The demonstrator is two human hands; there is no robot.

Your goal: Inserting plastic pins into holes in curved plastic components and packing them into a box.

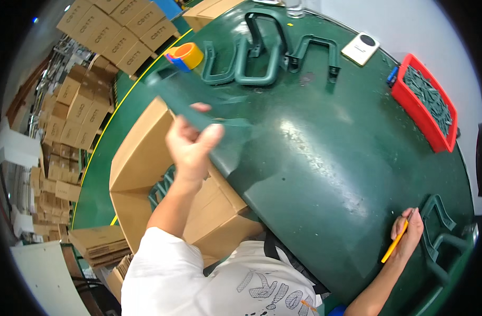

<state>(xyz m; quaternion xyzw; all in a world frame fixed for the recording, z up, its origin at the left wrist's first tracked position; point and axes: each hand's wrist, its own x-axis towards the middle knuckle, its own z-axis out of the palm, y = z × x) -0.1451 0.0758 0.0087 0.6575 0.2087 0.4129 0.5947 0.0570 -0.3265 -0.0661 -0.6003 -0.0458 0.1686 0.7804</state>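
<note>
My left hand (pixel 191 145) grips a dark green U-shaped handle (pixel 185 97) over the far edge of the open cardboard box (pixel 141 145). The handle is smeared by motion, so its exact outline is unclear. Inside the box, several green handles (pixel 164 184) show, partly hidden by my left forearm. At the right, my right hand (pixel 408 231) is closed on a slim yellow-handled tool (pixel 394 243), which looks like a pen or a cutter. Just beyond that hand, another green handle (pixel 429 237) lies on the green tabletop (pixel 314 184).
Several green handles (pixel 259 81) lie at the table's far side, near a yellow tape roll (pixel 188 55). A white and black device (pixel 360 49) rests by the wall. At the right stands a red bin (pixel 446 139) of small grey-green parts. Stacked cartons (pixel 120 34) fill the left.
</note>
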